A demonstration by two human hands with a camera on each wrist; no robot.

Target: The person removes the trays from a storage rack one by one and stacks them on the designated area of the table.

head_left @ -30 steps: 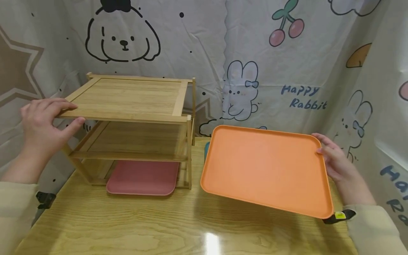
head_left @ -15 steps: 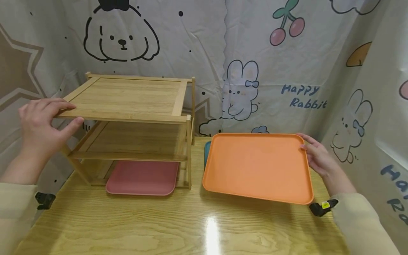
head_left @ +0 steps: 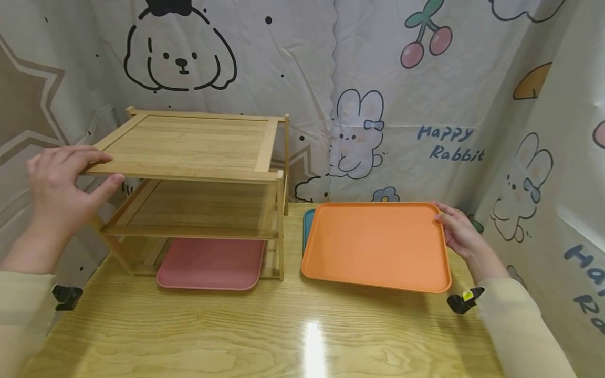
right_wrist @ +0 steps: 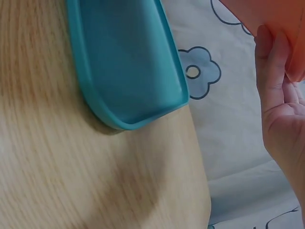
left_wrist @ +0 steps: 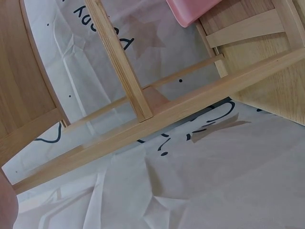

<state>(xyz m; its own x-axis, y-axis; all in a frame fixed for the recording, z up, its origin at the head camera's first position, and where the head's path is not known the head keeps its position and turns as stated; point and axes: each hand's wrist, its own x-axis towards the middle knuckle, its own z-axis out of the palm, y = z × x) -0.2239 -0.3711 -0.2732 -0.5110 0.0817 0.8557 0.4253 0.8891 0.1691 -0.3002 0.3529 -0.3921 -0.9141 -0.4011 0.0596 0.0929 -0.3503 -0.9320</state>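
At the left stands a wooden shelf rack (head_left: 194,147) with three tiers. My left hand (head_left: 63,184) grips its top board at the front left corner, fingers over the board and thumb along the front edge. A pink tray (head_left: 212,265) lies on the lowest tier, its front sticking out. My right hand (head_left: 458,233) pinches an orange tray (head_left: 378,244) by its far right corner. The orange tray is tilted, its right side held above the table. Behind and under it lies a teal tray (right_wrist: 128,57), mostly hidden in the head view but plain in the right wrist view.
The wood-grain table (head_left: 227,331) spreads in front of the rack and trays. A printed white cloth (head_left: 293,58) hangs behind and along both sides, close to the rack's left side and the right hand.
The right hand has brought the orange tray leftward, away from me and lower, over the teal tray. The left hand keeps its grip on the rack, which has not shifted.
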